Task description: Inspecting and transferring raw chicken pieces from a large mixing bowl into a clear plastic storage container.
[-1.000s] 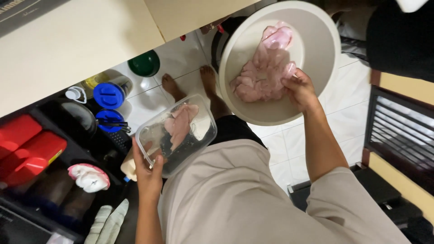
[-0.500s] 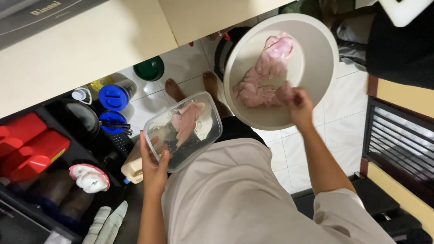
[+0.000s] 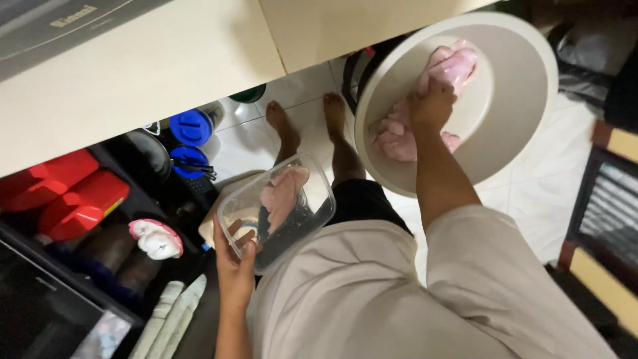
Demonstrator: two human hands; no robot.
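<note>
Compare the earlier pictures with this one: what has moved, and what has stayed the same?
The right hand has moved from the near rim of the bowl into it, onto the raw meat. The left hand still holds the clear container with its meat piece, and the bowl stays tilted.

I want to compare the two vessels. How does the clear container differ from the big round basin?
The clear container is see-through and roughly rectangular; the round basin is opaque, pale and much wider. The left hand holds the container from below; the right hand reaches inside the basin onto the raw meat. Both hold pink raw meat.
</note>
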